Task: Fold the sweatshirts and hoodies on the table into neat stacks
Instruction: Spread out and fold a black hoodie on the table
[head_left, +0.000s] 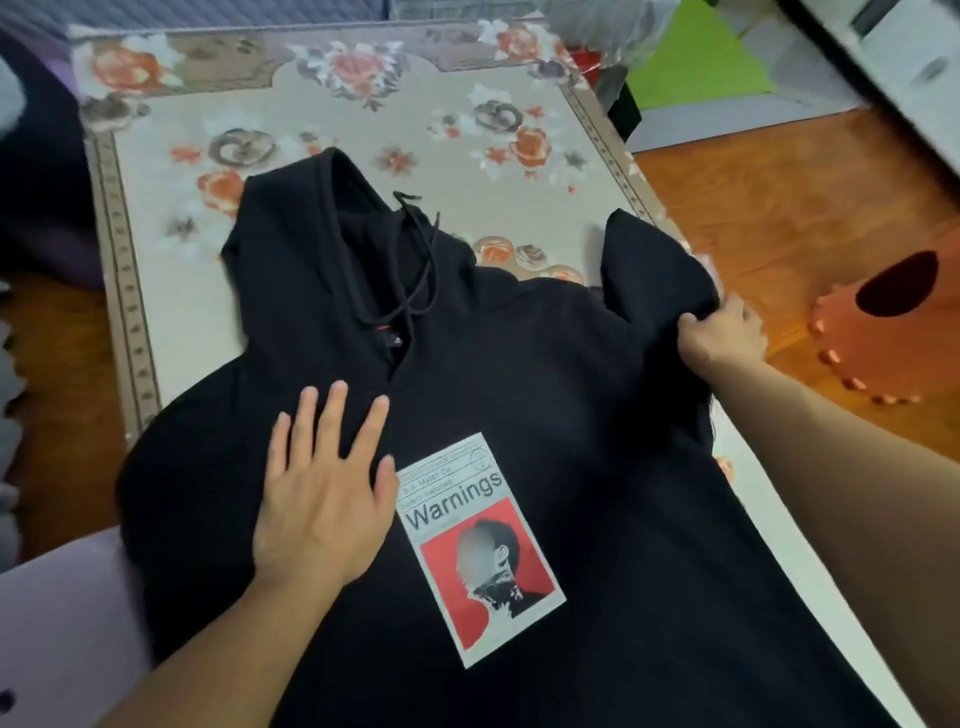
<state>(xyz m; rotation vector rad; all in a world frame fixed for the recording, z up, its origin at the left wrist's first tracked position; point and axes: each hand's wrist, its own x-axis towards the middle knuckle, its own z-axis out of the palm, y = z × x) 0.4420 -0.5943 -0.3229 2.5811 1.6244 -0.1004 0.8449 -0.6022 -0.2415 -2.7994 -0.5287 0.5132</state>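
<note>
Here the right hand (724, 335) has its grip curled round a bunched fold of the black hoodie (545, 389), at the sleeve (649, 265) on the garment's right side, which is lifted off the counter (322, 119) and stands up in a peak. The thumb lies on the near face of the cloth; the other fingers are hidden behind it.

The left hand (324, 488) holds nothing: it lies flat on the chest of the hoodie, fingers straight and spread, pressing the cloth down just left of the printed patch (480, 548). That patch is a pale rectangle with the word "Warnings" above a red panel.

The hoodie lies front up and spread across the counter, its hood (306, 244) pointing away from the person and its drawcord (415, 260) looped loosely over the neck opening. Its left side hangs over the near left edge.

The counter is covered with a floral cloth, bare beyond the hood. To the right, on the wooden floor (810, 197), sits an orange stool (878, 332).
</note>
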